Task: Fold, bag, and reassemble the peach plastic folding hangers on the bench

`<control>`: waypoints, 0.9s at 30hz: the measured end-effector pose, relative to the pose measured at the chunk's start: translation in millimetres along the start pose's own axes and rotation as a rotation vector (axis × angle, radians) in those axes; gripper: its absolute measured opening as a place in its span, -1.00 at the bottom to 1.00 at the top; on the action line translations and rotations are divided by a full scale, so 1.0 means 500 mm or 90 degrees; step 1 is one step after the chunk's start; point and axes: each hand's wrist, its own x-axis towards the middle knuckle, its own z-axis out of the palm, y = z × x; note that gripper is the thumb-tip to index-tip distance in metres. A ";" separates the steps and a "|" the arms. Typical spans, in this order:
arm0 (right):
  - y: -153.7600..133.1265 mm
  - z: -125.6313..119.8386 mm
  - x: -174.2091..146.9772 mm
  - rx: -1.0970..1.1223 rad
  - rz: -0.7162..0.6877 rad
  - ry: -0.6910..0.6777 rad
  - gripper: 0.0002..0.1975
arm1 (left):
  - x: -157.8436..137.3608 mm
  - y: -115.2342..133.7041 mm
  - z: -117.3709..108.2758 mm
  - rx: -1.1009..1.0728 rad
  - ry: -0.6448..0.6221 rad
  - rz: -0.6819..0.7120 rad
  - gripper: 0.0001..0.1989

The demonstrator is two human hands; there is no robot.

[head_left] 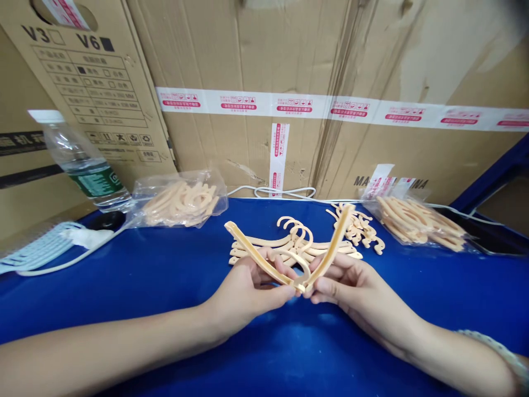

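Between my hands, above the blue table, is a cream plastic hanger (270, 268) whose two arms spread upward in a V and meet at the hook near my fingertips. My left hand (252, 284) pinches its left arm close to the joint. With thumb and fingers, my right hand (351, 289) grips the right arm (333, 246) beside the same joint. Whether the pieces are fully locked together I cannot tell. Just behind them lies a stack of similar hangers (264, 241) with their hooks upward, partly hidden by my hands and the held one.
Loose hook pieces (359, 226) are heaped behind right. Clear bags of cream parts lie at left (182, 201) and right (417, 220). A water bottle (93, 171) and coiled white cable (45, 245) sit far left. Cardboard boxes (231, 60) wall off the back of the table (285, 353).
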 end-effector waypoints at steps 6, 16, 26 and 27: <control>0.000 0.005 -0.007 -0.066 -0.028 -0.024 -0.78 | 0.001 -0.005 -0.001 0.011 -0.026 -0.007 -0.77; -0.006 0.002 -0.011 -0.169 -0.072 -0.018 -0.84 | -0.007 -0.014 0.009 -0.007 -0.035 0.008 -0.74; -0.001 0.007 -0.013 -0.189 -0.057 0.007 -0.80 | -0.003 -0.019 0.009 -0.013 -0.026 0.002 -0.83; 0.000 0.009 -0.013 -0.190 -0.052 0.009 -0.78 | -0.003 -0.020 0.007 0.001 -0.015 -0.005 -0.83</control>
